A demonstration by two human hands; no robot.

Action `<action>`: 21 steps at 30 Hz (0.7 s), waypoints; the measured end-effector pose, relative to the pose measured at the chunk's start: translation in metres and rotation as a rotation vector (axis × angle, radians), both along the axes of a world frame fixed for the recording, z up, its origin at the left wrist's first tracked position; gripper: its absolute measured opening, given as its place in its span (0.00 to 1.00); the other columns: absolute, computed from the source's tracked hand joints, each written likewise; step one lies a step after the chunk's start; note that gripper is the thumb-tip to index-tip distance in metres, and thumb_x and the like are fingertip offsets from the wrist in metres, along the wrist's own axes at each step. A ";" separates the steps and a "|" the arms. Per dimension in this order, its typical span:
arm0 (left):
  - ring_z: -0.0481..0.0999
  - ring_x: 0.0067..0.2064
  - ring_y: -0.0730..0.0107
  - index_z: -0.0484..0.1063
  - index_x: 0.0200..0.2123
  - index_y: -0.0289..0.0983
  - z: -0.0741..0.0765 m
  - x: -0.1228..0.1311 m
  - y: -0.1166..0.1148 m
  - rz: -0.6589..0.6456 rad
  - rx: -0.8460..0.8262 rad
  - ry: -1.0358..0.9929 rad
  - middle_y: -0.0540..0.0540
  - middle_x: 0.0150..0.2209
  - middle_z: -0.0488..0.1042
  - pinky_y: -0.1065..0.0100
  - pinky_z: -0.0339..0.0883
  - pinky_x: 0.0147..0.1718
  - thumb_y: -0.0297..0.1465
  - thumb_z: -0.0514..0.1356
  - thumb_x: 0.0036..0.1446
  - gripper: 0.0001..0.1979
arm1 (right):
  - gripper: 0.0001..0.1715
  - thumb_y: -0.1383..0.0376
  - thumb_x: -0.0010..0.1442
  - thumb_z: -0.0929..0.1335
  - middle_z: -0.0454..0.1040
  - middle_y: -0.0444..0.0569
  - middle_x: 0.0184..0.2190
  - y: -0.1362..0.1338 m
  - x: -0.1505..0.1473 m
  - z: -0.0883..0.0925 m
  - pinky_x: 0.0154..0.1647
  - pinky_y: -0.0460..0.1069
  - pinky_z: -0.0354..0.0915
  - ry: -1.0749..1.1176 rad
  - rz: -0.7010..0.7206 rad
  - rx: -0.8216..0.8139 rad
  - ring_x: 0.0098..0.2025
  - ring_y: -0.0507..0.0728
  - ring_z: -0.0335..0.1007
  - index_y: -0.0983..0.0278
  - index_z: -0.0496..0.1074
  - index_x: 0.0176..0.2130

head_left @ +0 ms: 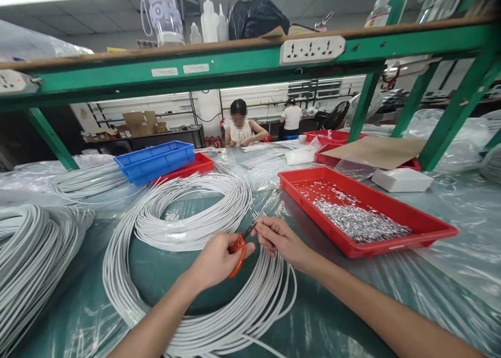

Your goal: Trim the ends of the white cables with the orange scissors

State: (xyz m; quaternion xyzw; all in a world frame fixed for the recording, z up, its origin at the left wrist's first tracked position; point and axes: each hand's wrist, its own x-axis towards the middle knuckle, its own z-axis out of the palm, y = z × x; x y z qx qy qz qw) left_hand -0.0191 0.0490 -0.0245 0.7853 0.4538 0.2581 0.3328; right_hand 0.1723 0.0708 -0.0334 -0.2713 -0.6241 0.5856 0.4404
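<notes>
My left hand (219, 261) is closed around a pair of orange-handled scissors (238, 264). The dark blades reach to the fingertips of my right hand (279, 239). That hand is pinched on the end of a white cable, largely hidden by the fingers. Other cable ends fan out just behind and below it. They belong to a large coil of white cable (121, 274) lying on the table under both hands. A second white coil (188, 233) lies inside its far part, partly under plastic film.
To the right stands a red tray (395, 248) of small shiny metal pieces (352, 219). More cable coils (35, 269) lie at left, near blue trays (156, 159). A green shelf frame (235, 60) crosses above. A co-worker (238, 126) sits across the table.
</notes>
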 end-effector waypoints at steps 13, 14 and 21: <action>0.51 0.25 0.76 0.56 0.23 0.37 0.001 0.000 -0.001 0.026 0.078 0.043 0.55 0.20 0.52 0.71 0.45 0.23 0.40 0.57 0.60 0.19 | 0.25 0.45 0.59 0.68 0.53 0.34 0.15 0.002 -0.001 -0.003 0.15 0.43 0.50 -0.022 0.002 0.036 0.15 0.46 0.44 0.66 0.70 0.33; 0.51 0.24 0.76 0.55 0.23 0.37 0.002 0.000 -0.001 0.025 0.075 0.042 0.55 0.20 0.52 0.71 0.45 0.23 0.40 0.57 0.60 0.19 | 0.25 0.46 0.59 0.68 0.54 0.34 0.15 0.001 0.000 -0.003 0.15 0.43 0.50 -0.022 0.000 0.034 0.16 0.46 0.44 0.65 0.70 0.33; 0.50 0.24 0.76 0.52 0.22 0.38 0.001 -0.001 0.000 0.032 0.074 0.070 0.56 0.19 0.51 0.71 0.45 0.22 0.40 0.57 0.60 0.20 | 0.22 0.48 0.61 0.68 0.54 0.35 0.15 -0.003 0.001 0.001 0.16 0.43 0.50 -0.022 0.006 0.005 0.16 0.46 0.44 0.65 0.69 0.32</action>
